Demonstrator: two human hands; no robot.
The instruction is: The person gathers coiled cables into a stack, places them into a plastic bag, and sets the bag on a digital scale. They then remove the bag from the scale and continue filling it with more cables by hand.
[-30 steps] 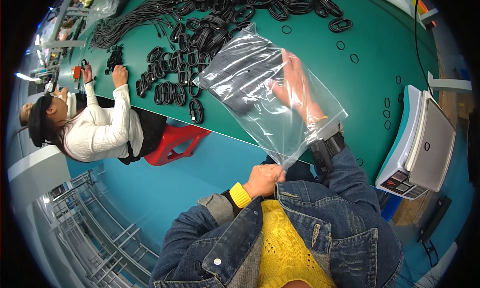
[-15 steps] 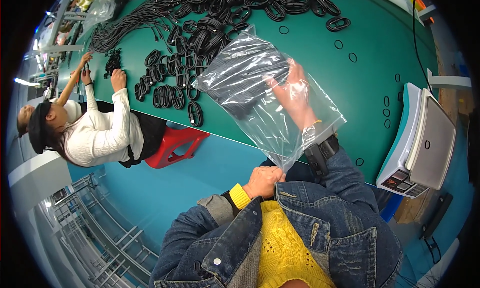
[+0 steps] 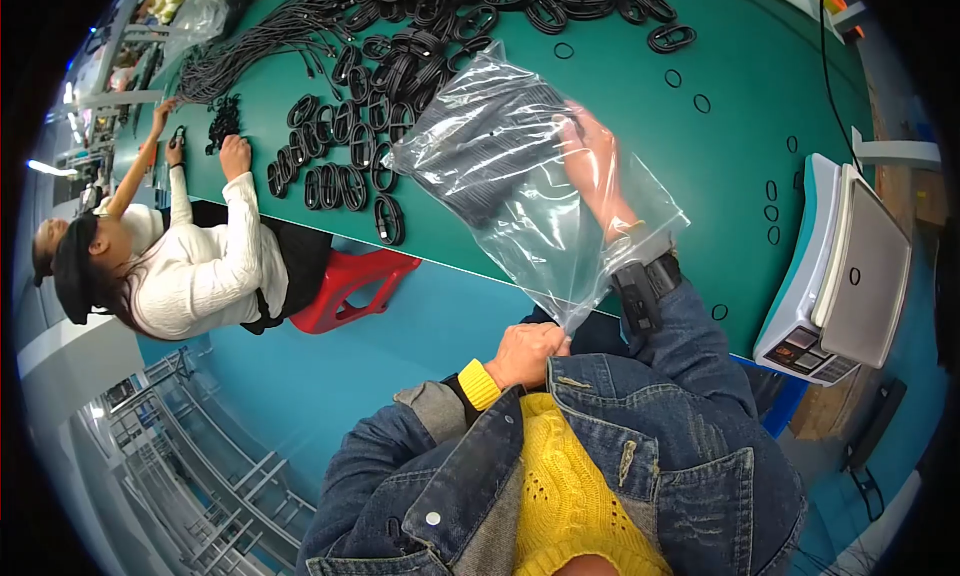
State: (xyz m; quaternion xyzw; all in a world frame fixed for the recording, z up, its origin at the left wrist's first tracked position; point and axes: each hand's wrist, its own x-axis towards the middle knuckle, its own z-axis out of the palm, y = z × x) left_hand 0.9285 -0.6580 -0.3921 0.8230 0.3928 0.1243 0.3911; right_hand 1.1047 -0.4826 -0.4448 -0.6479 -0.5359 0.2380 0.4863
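A clear plastic bag (image 3: 545, 231) slants over the table's front edge, with a dense stack of black coiled cables (image 3: 490, 141) in its far end. My left hand (image 3: 527, 356) is closed on the bag's gathered near edge, close to my body. Inside the bag, seen through the film, my right hand (image 3: 590, 151) rests against the right side of the stack. Its fingers look extended and the thumb lies near them, though glare blurs the fingertips.
Coiled black cables (image 3: 335, 126) and a long loose cable bundle (image 3: 240, 61) cover the green table's (image 3: 640, 156) far left. Several black rings (image 3: 702, 104) lie to the right, by a scale (image 3: 865, 266). A co-worker (image 3: 200, 276) sits left near a red stool (image 3: 350, 291).
My right hand has moved slightly up and its thumb has come nearer the fingers. The stack in the bag has shifted a little. My left hand keeps its hold on the bag.
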